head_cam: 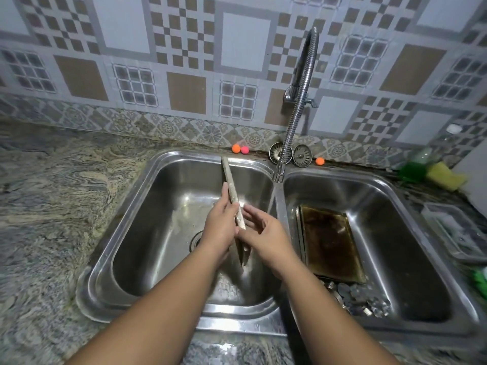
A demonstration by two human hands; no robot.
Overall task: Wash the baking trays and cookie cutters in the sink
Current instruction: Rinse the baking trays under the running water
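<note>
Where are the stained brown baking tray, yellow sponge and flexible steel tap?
stained brown baking tray (330,241): head view, centre.
yellow sponge (445,176): head view, top face.
flexible steel tap (290,133): head view, ribbed hose.

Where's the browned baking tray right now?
Head view: the browned baking tray lies in the right basin, beside the divider, with cookie cutters piled at its near end.

Left hand (220,227) beside straight-fingered right hand (266,234)

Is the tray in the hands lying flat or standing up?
Standing on edge: the tray shows only its thin rim.
</note>
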